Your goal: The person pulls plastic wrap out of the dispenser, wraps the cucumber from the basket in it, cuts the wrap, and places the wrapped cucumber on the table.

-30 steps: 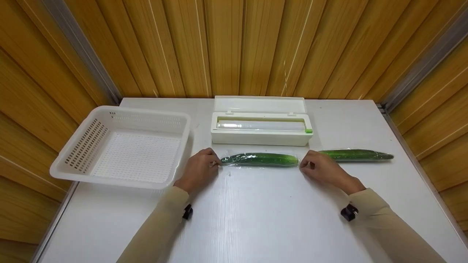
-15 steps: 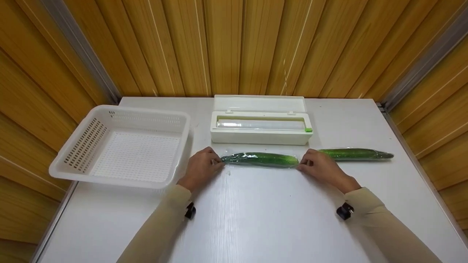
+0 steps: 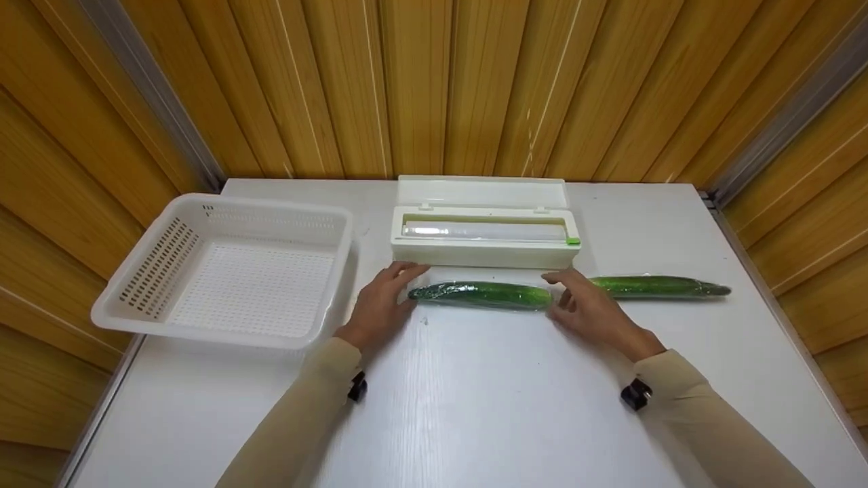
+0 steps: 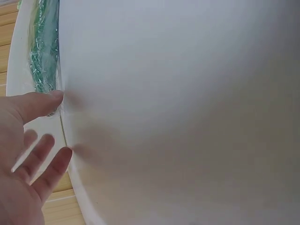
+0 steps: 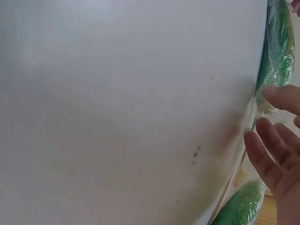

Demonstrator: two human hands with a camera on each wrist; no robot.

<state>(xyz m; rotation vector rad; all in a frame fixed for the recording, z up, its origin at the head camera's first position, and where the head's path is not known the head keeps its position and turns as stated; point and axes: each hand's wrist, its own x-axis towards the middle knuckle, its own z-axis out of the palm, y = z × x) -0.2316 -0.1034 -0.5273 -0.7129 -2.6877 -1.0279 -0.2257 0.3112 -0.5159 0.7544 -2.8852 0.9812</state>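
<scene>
A cucumber wrapped in clear film [image 3: 481, 295] lies across the white table [image 3: 502, 407], just in front of the cling film dispenser [image 3: 485, 237]. My left hand [image 3: 386, 298] is at its left end with fingers spread and straight; in the left wrist view the thumb [image 4: 44, 102] is against the film by the cucumber's tip [image 4: 44, 56]. My right hand [image 3: 580, 301] is at the right end, fingers likewise straight. In the right wrist view its thumb [image 5: 283, 97] lies by the film at that end of the cucumber [image 5: 280, 42]. Neither hand holds anything.
A second wrapped cucumber [image 3: 661, 287] lies to the right, its tip [image 5: 241, 208] showing near my right hand. A white perforated basket [image 3: 169, 261] stands at the left. The dispenser's lid is up with the roll showing. Wooden walls close in three sides.
Both hands have let go of the film at the cucumber's ends and straightened their fingers, which now reach a little further towards the dispenser. The cucumber has stayed almost in place.
</scene>
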